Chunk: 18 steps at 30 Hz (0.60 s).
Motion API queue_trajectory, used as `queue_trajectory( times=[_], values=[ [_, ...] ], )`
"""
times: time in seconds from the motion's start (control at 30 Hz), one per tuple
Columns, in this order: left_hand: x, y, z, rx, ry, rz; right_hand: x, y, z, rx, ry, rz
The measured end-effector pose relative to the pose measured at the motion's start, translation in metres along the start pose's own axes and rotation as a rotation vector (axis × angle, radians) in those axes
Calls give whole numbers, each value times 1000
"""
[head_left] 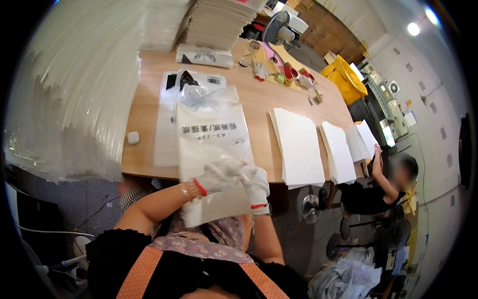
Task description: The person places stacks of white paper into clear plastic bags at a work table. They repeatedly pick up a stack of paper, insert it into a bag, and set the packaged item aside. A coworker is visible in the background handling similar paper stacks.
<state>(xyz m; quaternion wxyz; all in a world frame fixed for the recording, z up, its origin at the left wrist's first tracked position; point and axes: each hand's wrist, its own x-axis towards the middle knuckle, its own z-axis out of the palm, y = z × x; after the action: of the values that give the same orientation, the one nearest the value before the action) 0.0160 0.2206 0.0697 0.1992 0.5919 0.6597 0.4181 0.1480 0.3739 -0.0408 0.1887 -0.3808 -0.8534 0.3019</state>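
A clear plastic bag of white paper (pixel 214 114), printed with dark lettering, lies lengthwise before me, its near end sticking out past the table edge. Both my hands wear white knit gloves with red cuffs and meet on this bag near the edge. My left hand (pixel 220 175) lies across its top with fingers bent and closed on the plastic, slightly blurred. My right hand (pixel 256 185) is closed around its right side; the fingertips are partly hidden. Under the bag, flat clear plastic bags (pixel 167 124) with black print rest on the table (pixel 259 129).
Tall stacks of plastic-wrapped packs (pixel 74 94) rise at the left. White paper stacks (pixel 298 147) stand to the right, another person (pixel 378 189) beyond them. A small white case (pixel 133 138) sits near the left edge. Tape rolls (pixel 290 71) and odds and ends lie at the back.
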Motion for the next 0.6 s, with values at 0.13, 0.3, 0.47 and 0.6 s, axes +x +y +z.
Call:
queue_trajectory(
  times=[0.13,0.3,0.47,0.6],
  values=[
    [-53,-74,14,535,86,209,-10,-44,11,-286,178,128],
    [-87,-128,-31,35,546,-372,13,27,37,-187,-102,150],
    [-162,-121,-28,4,599,-631,-66,3,16,142,-258,-56],
    [-244,-40,-29,213,458,-308,-157,-52,-30,315,-330,-105]
  ],
)
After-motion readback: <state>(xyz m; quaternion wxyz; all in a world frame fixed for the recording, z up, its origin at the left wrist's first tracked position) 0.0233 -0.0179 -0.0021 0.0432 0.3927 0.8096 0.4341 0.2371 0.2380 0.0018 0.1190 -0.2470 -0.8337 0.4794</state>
